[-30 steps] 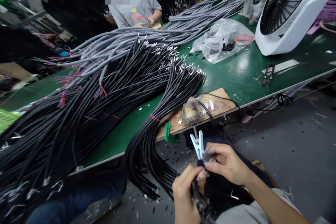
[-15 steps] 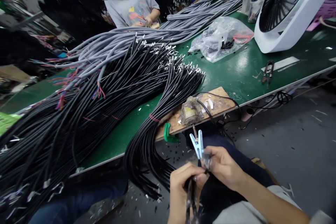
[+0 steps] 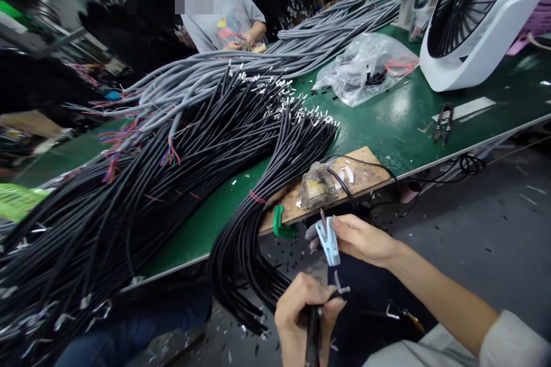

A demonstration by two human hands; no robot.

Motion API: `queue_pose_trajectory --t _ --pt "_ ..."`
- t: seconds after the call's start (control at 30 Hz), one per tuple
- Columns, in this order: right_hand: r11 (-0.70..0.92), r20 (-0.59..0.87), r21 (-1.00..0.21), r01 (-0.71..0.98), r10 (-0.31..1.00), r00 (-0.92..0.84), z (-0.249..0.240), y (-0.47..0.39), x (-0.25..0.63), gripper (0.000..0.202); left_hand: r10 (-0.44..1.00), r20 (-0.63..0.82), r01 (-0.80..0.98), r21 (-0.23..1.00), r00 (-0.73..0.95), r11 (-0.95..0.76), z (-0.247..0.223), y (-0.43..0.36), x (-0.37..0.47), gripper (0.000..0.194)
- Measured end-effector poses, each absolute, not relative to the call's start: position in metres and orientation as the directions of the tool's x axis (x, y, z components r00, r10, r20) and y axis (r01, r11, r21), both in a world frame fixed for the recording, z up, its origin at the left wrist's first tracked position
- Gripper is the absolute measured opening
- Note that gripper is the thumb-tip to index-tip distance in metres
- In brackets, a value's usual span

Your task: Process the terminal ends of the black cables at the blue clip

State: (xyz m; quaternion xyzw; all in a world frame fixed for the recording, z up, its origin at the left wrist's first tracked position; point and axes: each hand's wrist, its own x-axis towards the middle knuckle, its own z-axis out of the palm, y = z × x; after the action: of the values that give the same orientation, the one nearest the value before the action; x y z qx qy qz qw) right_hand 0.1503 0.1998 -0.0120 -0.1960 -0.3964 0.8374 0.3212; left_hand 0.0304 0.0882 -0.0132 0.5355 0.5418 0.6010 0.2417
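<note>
My left hand (image 3: 297,301) is closed around a black cable (image 3: 314,337) low in the view. Short pale stripped ends (image 3: 341,284) stick out past its thumb and fingertips. My right hand (image 3: 365,241) pinches a light blue clothespin (image 3: 329,245), with the thumb and fingers on its upper arms. The clothespin hangs at the metal shaft (image 3: 322,217) of a small tape-wrapped motor (image 3: 317,186); whether it is fixed to the shaft I cannot tell. A gap separates the cable ends from the clothespin's lower tip.
A wooden board (image 3: 365,163) carries the motor, held by a green clamp (image 3: 279,223). Bundled black cables (image 3: 235,229) hang over the table edge. Grey cables (image 3: 206,63), a plastic bag (image 3: 344,74), snips (image 3: 443,123) and a white fan (image 3: 465,71) lie beyond. A co-worker (image 3: 241,17) sits opposite.
My right hand has moved from beside my left hand up to the clothespin and gripped its arms. My left hand stays low with the cable, its pale ends now showing.
</note>
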Motion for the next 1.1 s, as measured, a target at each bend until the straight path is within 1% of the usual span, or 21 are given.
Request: queue_pose_trajectory --t 0.07,0.13,0.23,0.37,0.43,0.53,0.57,0.6,0.67,0.73,0.8,0.83,0.87,0.9,0.97,1.03,1.1 --pt "-0.539 -0.068 -0.699 -0.471 0.705 -0.705 -0.015 0.194 0.140 0.052 0.860 0.380 0.270 0.916 -0.341 -0.297 -0.014 0.091 0.030 0.024" --pt "-0.569 -0.092 -0.625 -0.535 0.734 -0.672 -0.019 0.189 0.135 0.048 0.860 0.371 0.288 0.916 -0.351 -0.278 -0.014 0.096 0.031 0.022" --pt "-0.614 -0.099 -0.546 -0.570 0.723 -0.684 -0.022 0.187 0.133 0.046 0.879 0.341 0.316 0.919 -0.334 -0.236 -0.010 0.102 0.031 0.019" --pt "-0.699 -0.090 -0.489 -0.522 0.636 -0.767 -0.028 0.186 0.136 0.050 0.906 0.305 0.337 0.920 -0.295 -0.200 -0.006 0.104 0.031 0.023" --pt "-0.728 -0.121 -0.463 -0.506 0.617 -0.778 -0.034 0.185 0.140 0.051 0.911 0.297 0.347 0.918 -0.286 -0.190 -0.005 0.103 0.031 0.026" --pt "-0.732 -0.187 -0.416 -0.539 0.649 -0.737 -0.047 0.183 0.150 0.046 0.909 0.307 0.338 0.918 -0.283 -0.205 -0.004 0.099 0.030 0.026" --pt "-0.719 -0.203 -0.420 -0.553 0.668 -0.715 -0.051 0.182 0.155 0.043 0.907 0.314 0.332 0.918 -0.282 -0.215 -0.003 0.097 0.030 0.025" --pt "-0.699 -0.212 -0.451 -0.555 0.688 -0.694 -0.053 0.180 0.160 0.042 0.906 0.319 0.325 0.919 -0.278 -0.223 -0.003 0.095 0.029 0.024" --pt "-0.607 -0.205 -0.597 -0.525 0.748 -0.632 -0.055 0.176 0.172 0.037 0.915 0.313 0.314 0.922 -0.255 -0.228 -0.002 0.091 0.028 0.024" --pt "-0.454 -0.166 -0.779 -0.433 0.814 -0.556 -0.049 0.171 0.182 0.030 0.937 0.282 0.321 0.924 -0.207 -0.208 -0.002 0.087 0.026 0.028" --pt "-0.233 -0.039 -0.923 -0.305 0.847 -0.530 -0.037 0.164 0.189 0.024 0.965 0.231 0.380 0.910 -0.124 -0.169 -0.001 0.086 0.023 0.026" --pt "-0.103 0.042 -0.968 -0.229 0.832 -0.552 -0.030 0.161 0.190 0.022 0.975 0.206 0.427 0.892 -0.087 -0.150 -0.001 0.087 0.022 0.023" --pt "0.035 0.121 -0.987 -0.155 0.798 -0.591 -0.022 0.157 0.189 0.019 0.983 0.177 0.478 0.869 -0.055 -0.130 -0.001 0.088 0.021 0.019" --pt "0.172 0.190 -0.981 -0.091 0.756 -0.626 -0.016 0.154 0.187 0.015 0.988 0.152 0.526 0.843 -0.034 -0.112 0.000 0.088 0.019 0.015" --pt "0.371 0.303 -0.928 -0.029 0.707 -0.639 -0.008 0.148 0.180 0.007 0.992 0.125 0.582 0.808 -0.015 -0.093 0.001 0.089 0.016 0.011" --pt "0.433 0.378 -0.900 -0.044 0.726 -0.574 -0.008 0.143 0.174 0.013 0.994 0.112 0.583 0.807 0.000 -0.091 0.003 0.088 0.012 0.010" --pt "0.393 0.373 -0.917 -0.075 0.773 -0.513 -0.013 0.139 0.171 0.012 0.994 0.108 0.548 0.831 0.010 -0.096 0.005 0.084 0.009 0.009"
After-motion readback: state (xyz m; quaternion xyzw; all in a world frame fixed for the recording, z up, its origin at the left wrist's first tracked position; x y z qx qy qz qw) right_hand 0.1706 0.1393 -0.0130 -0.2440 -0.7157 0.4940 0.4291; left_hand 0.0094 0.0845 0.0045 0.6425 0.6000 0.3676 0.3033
